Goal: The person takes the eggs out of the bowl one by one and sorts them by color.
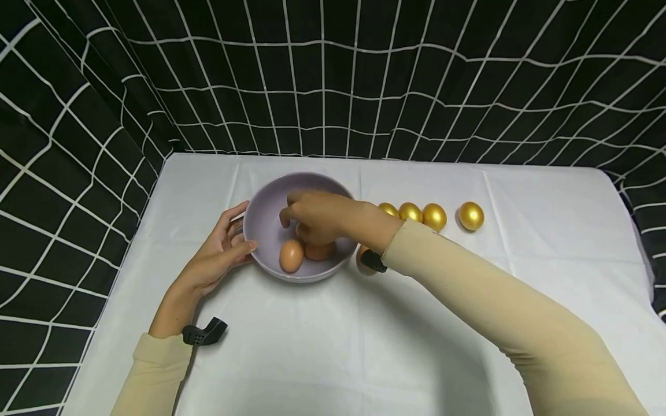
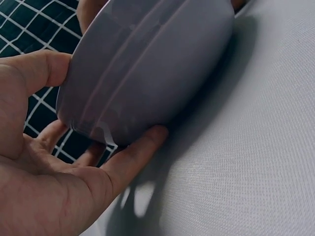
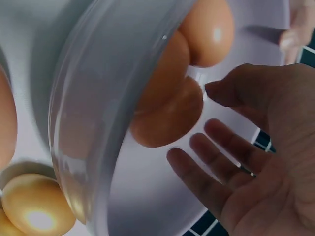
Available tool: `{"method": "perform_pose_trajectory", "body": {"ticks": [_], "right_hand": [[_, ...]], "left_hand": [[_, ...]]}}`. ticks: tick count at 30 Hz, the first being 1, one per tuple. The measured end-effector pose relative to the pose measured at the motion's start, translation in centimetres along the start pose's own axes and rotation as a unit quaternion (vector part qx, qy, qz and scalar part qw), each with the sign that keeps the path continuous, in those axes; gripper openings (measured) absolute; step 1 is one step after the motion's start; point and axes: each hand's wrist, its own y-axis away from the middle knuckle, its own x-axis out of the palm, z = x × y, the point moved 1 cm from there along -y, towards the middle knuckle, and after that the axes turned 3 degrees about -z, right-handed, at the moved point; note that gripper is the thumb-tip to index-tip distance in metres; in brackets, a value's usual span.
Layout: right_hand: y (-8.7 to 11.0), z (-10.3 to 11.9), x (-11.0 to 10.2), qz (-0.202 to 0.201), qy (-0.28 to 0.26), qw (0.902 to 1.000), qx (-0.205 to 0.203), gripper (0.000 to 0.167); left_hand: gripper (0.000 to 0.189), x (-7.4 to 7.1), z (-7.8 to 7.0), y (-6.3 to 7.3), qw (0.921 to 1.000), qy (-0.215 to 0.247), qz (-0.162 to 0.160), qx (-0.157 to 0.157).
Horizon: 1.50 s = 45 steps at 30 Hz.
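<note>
Lavender bowl (image 1: 267, 219): at the centre of the head view, on white cloth (image 1: 312, 341); its wall looks smooth, glossy and stiff, so it should keep its shape under a squeeze but may slide in the fingers.
Left hand (image 1: 224, 248): grips the bowl's left side, thumb at the rim and fingers against the outer wall, a sound hold for steadying it.
Brown eggs (image 1: 291, 256): together in the lower part of the bowl; probably light, hard-shelled and slick, best treated as fragile, though whether they are real I cannot tell.
Right hand (image 1: 318, 219): over the bowl's inside, fingers parted and gripping nothing, thumb tip just beside an egg; contact is unclear.
Egg hold: likely best around the widest part, thumb opposite two fingers, pressure light.
Gold eggs (image 1: 434, 216): four, right of centre, shiny, probably just as slippery.
Lone brown egg (image 3: 6, 120): outside the bowl, left edge of the right wrist view.
</note>
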Motion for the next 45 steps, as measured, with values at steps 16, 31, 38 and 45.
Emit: {"method": "perform_pose_trajectory", "body": {"ticks": [16, 31, 38, 45], "right_hand": [[-1.5, 0.1, 1.0, 0.042, 0.02, 0.9983, 0.035, 0.034], [-1.0, -0.5, 0.8, -0.01, -0.02, 0.9996, 0.016, 0.033], [0.7, -1.4, 1.0, -0.095, -0.082, 0.992, 0.013, 0.037], [2.4, -1.8, 0.9, -0.167, -0.162, 0.9723, 0.026, 0.04]], "left_hand": [[0.083, 0.0, 0.0, 0.2, 1.0, 0.009, 0.0, -0.003], [0.083, -0.1, 0.5, -0.2, 0.9999, 0.011, -0.002, -0.001], [0.084, -0.1, 0.7, 0.0, 0.9998, 0.016, -0.006, -0.004], [0.084, -0.2, 0.4, -0.1, 0.9998, 0.019, -0.004, -0.006]]}}
